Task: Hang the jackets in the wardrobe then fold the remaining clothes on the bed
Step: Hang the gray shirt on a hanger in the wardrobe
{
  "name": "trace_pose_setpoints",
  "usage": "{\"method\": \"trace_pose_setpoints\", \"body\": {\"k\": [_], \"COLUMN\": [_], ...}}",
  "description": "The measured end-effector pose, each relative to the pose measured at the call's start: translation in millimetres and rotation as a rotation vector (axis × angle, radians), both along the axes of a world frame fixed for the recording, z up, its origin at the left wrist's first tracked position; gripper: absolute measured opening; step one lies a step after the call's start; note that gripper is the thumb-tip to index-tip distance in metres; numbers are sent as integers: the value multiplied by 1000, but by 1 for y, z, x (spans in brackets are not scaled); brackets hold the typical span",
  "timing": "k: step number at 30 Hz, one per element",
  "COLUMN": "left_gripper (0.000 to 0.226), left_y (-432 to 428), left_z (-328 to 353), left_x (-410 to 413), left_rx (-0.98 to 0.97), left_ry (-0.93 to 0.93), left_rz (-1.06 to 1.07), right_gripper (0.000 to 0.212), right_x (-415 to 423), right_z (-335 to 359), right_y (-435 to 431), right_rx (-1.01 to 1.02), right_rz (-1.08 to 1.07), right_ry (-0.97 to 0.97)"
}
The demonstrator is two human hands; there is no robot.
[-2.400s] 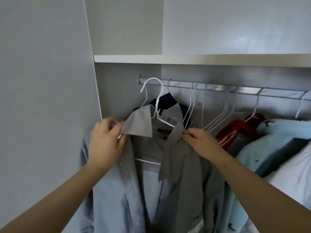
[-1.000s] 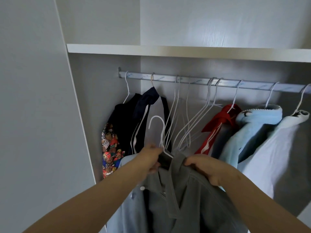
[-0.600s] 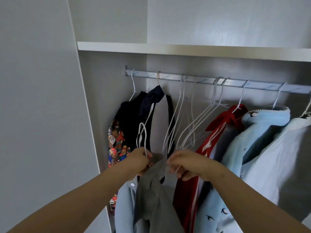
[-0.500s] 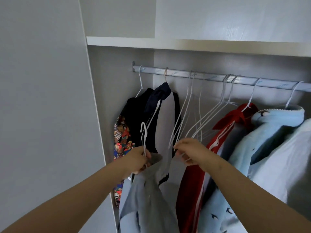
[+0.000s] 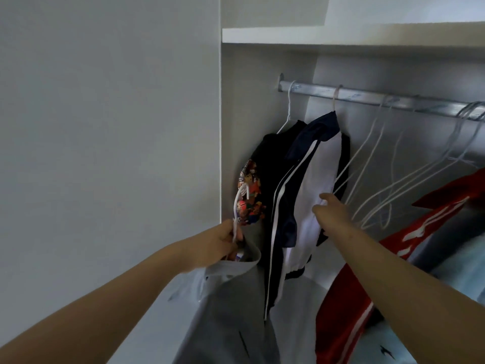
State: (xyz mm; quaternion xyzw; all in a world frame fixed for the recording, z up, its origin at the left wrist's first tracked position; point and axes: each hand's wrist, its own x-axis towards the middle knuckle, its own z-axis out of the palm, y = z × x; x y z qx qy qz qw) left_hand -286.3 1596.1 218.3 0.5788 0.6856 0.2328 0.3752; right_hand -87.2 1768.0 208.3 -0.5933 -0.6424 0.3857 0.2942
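My left hand [image 5: 223,243] grips the neck of a white wire hanger [image 5: 240,203] that carries a grey jacket [image 5: 236,306]; the jacket hangs low in front of the wardrobe's left side. My right hand [image 5: 332,212] reaches forward with fingers extended and touches the navy-and-white jacket [image 5: 312,195] that hangs on the metal rail [image 5: 367,97]. A black garment with a colourful print [image 5: 265,166] hangs furthest left on the rail.
Several bare white wire hangers [image 5: 409,164] hang right of the navy jacket. A red jacket with white stripes [image 5: 367,258] and a light blue garment [image 5: 451,306] fill the right. A white shelf [image 5: 341,35] runs above the rail; the wardrobe side panel [image 5: 110,153] stands at left.
My right hand let go of the grey jacket and moved up to the navy-and-white jacket. My left hand now carries hanger and jacket alone. The view swung left.
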Motion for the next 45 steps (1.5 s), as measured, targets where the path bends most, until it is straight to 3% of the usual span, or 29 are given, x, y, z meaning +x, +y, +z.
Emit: {"method": "trace_pose_setpoints", "body": {"k": [9,12,13,19,27,31,35,42,45], "left_gripper": [26,21,20,19,33,29,23,26,25], "left_y": [-44,-50,-51,-57,-51,-43,-28,16,42], "left_z": [33,42,46,62,87,82,63,50,49], "left_x": [-25,-33,-35,-42,-37,-33,-15,24,44], "left_rx": [-91,-86,-85,-90,-200,-238,-104,96,165], "left_ry": [-60,-60,-82,-218,-232,-178,-126,-322,-320], "left_rz": [-176,-174,-172,-173,-409,-348,-252,-71,4], "right_gripper": [54,19,17,34,27,28,33,35,26], "right_x": [-10,-12,-13,-15,13,28,33,55,69], "right_z": [6,12,12,15,18,16,17,10,1], "right_y": [-2,-3,-2,2,-5,-2,-5,-11,-6], "right_rx": [-175,-239,-231,-217,-216,-195,-190,-78,-59], "right_rz": [49,82,77,24,-60,-82,-82,-139,-187], "right_ry": [186,220,221,183,325,325,289,157,148]}}
